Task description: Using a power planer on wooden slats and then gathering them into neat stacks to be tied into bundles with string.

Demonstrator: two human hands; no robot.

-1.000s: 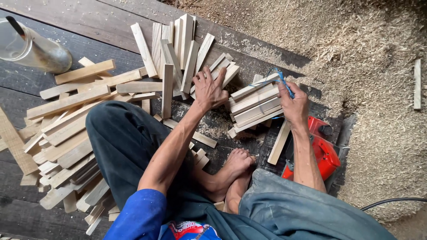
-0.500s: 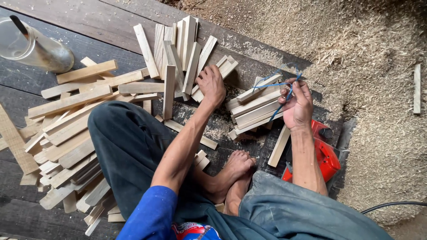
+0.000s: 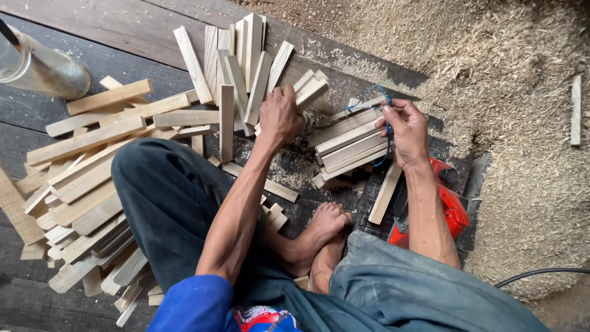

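Two hands are showing: the left hand [image 3: 279,114] is closing on one wooden slat [image 3: 305,88], and the right hand [image 3: 402,126] is pinching one blue cord [image 3: 376,95]. Just left of the right-hand grip, one bundle of slats [image 3: 347,142], about six deep, is lying. One red power tool [image 3: 452,206] is sitting below that grip. One metal jug [image 3: 38,64] is standing far left of the left-hand grip, and loose slats [image 3: 92,160], too many to count, are lying beside it.

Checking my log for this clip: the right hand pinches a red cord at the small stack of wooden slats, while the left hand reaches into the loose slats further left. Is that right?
Not quite. In the head view, the cord pinched by the right hand is blue, not red. It does sit at the small stack of wooden slats, and the left hand is on the loose slats.
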